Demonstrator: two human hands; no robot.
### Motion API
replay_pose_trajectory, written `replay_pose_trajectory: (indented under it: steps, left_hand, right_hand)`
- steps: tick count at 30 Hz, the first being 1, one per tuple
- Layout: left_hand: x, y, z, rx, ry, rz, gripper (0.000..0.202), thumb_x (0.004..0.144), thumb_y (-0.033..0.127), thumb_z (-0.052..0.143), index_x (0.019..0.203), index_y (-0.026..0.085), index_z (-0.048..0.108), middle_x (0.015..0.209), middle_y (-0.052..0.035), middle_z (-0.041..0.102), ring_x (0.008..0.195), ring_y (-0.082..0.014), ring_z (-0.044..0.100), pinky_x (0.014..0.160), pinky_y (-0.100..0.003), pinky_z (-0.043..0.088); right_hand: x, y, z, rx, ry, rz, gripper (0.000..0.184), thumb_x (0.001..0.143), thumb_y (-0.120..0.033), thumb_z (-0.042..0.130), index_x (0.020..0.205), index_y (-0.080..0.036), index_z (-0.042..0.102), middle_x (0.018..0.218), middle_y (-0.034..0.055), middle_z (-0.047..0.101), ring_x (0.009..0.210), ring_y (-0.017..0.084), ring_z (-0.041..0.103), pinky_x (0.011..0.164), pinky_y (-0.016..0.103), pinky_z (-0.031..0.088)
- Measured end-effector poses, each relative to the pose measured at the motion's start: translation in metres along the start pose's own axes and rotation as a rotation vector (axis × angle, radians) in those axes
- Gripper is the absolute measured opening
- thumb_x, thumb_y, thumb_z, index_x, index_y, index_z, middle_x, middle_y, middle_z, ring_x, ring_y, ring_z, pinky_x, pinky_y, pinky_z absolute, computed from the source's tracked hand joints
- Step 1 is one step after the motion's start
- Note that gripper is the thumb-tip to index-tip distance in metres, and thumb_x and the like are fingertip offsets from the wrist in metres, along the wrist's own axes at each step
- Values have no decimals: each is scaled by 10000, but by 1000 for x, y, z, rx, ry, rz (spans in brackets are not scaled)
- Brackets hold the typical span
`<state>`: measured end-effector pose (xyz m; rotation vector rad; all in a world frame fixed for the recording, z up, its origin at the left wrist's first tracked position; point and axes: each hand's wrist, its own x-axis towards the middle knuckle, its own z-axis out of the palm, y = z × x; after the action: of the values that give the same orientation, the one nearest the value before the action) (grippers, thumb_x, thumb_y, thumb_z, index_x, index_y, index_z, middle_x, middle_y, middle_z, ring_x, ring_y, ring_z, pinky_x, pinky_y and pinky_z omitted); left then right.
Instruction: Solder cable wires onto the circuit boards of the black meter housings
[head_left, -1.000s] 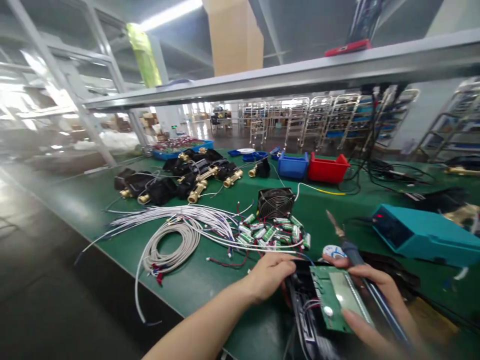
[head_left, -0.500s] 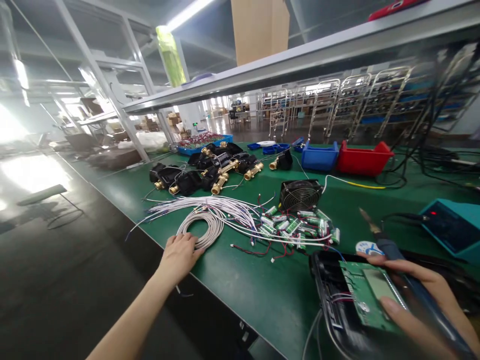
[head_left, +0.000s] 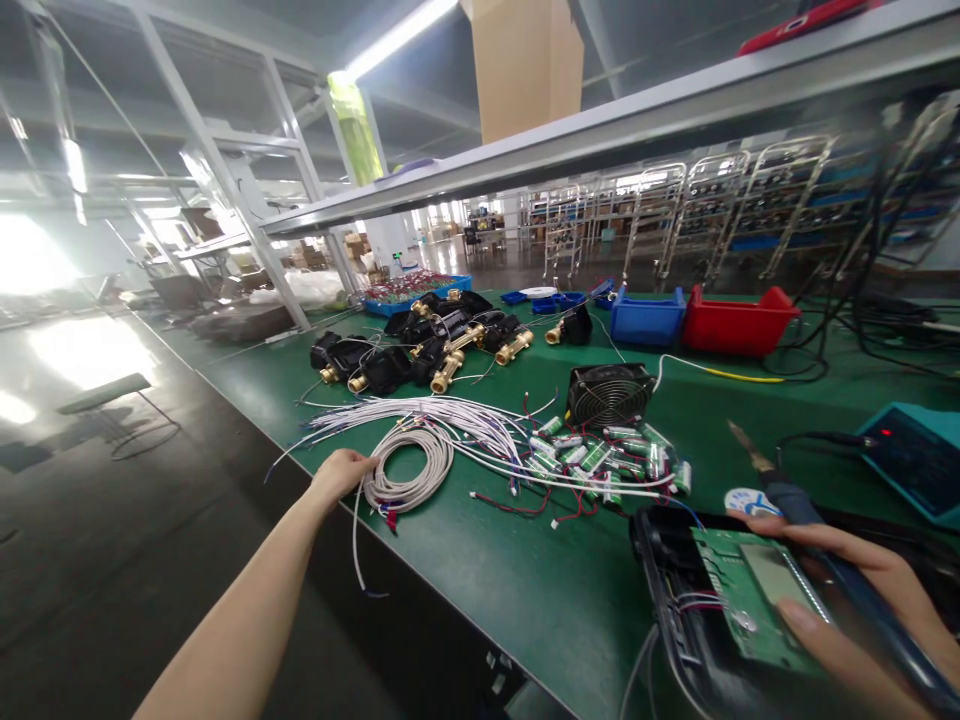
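My left hand (head_left: 341,476) pinches the left edge of a coil of whitish cable (head_left: 435,478) lying at the bench's front edge. One loose cable end hangs over that edge. My right hand (head_left: 862,590) is closed around a soldering iron (head_left: 796,500), its tip pointing up and away. The thumb of this hand rests on a green circuit board (head_left: 731,565) in a black housing (head_left: 660,605). A bundle of white wires (head_left: 465,415) fans out behind the coil. Right of it lie several green-and-white batteries (head_left: 596,457) with red and black leads.
Behind the batteries stands a black fan (head_left: 609,394). Brass-fitted black meters (head_left: 450,345) are heaped farther back. A blue bin (head_left: 646,318) and a red bin (head_left: 739,322) sit beside them. At right is a teal soldering station (head_left: 919,460); a shelf (head_left: 600,125) crosses above.
My left hand has shifted left from on top of the coil to its outer edge, uncovering a red tag and more cable. My right hand keeps its hold; the view has shifted slightly.
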<state>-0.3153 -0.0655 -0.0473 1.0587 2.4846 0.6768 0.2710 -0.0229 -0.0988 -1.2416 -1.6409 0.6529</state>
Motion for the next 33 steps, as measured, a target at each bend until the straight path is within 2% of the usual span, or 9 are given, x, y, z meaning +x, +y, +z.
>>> replay_pose_trajectory:
  steps: [5, 11, 14, 18, 21, 24, 27, 30, 33]
  left_hand:
    - [0, 4, -1, -231, -39, -58, 318, 969, 342, 627, 1225, 154, 613, 1196, -92, 659, 987, -228, 679, 829, -421, 596]
    - [-11, 14, -10, -330, -64, 63, 323, 974, 339, 622, 1237, 154, 607, 1210, -99, 657, 1002, -230, 679, 844, -428, 594]
    - [-17, 15, -8, -240, -60, 101, 319, 968, 321, 632, 1241, 157, 606, 1209, -95, 657, 997, -228, 681, 837, -424, 597]
    - [-15, 20, -8, -30, 39, 137, 351, 961, 316, 640, 1274, 165, 585, 1232, -100, 642, 1022, -241, 670, 859, -446, 587]
    - [-16, 25, -14, 111, 79, 262, 382, 957, 311, 641, 1306, 176, 565, 1309, -110, 601, 1094, -264, 641, 914, -481, 560]
    - [-27, 23, -16, 245, 16, 458, 315, 932, 265, 665, 1226, 167, 615, 1319, -103, 594, 1186, -283, 587, 995, -513, 500]
    - [-42, 15, -11, 364, -81, 609, 211, 821, 144, 720, 1028, 162, 686, 1162, -88, 656, 1198, -299, 563, 1028, -513, 457]
    - [-52, 8, -6, 412, -125, 704, 235, 715, 39, 677, 877, 209, 694, 1057, -83, 680, 1172, -306, 568, 1036, -466, 439]
    - [-51, 5, -7, 375, -128, 767, 151, 792, 113, 607, 859, 233, 671, 1045, -73, 692, 1129, -275, 597, 1033, -412, 442]
  right_hand:
    - [0, 8, -1, 7, -7, -5, 454, 598, -396, 856, 1031, -312, 747, 1174, 105, 753, 1142, 422, 675, 889, 588, 595]
    - [-1, 8, -2, 10, 16, 3, 431, 588, -408, 860, 990, -301, 749, 1139, 112, 761, 1140, 430, 673, 900, 588, 594]
    - [-5, 2, 0, 4, 30, -9, 455, 604, -426, 844, 1028, -301, 740, 1170, 109, 752, 1153, 424, 669, 903, 582, 594]
    - [-3, -2, 0, 25, -15, 10, 467, 581, -408, 855, 1020, -297, 744, 1185, 117, 748, 1160, 425, 665, 907, 580, 591]
    - [-1, -3, 0, 32, -13, 33, 450, 542, -421, 864, 959, -291, 756, 1140, 122, 763, 1122, 439, 680, 901, 597, 589]
    - [-4, -7, 2, 8, 17, 2, 472, 578, -425, 846, 1018, -288, 743, 1173, 120, 750, 1142, 425, 673, 918, 579, 588]
    - [-10, -14, 6, -35, 35, -55, 479, 616, -421, 830, 1063, -288, 720, 1190, 108, 742, 1139, 396, 680, 905, 529, 606]
    - [-14, -23, 9, -66, 37, -74, 451, 646, -437, 806, 1058, -282, 710, 1171, 105, 744, 1114, 383, 692, 887, 505, 613]
    - [-17, -32, 11, -90, 65, -97, 453, 691, -445, 767, 1101, -270, 687, 1208, 114, 721, 1154, 379, 671, 918, 494, 599]
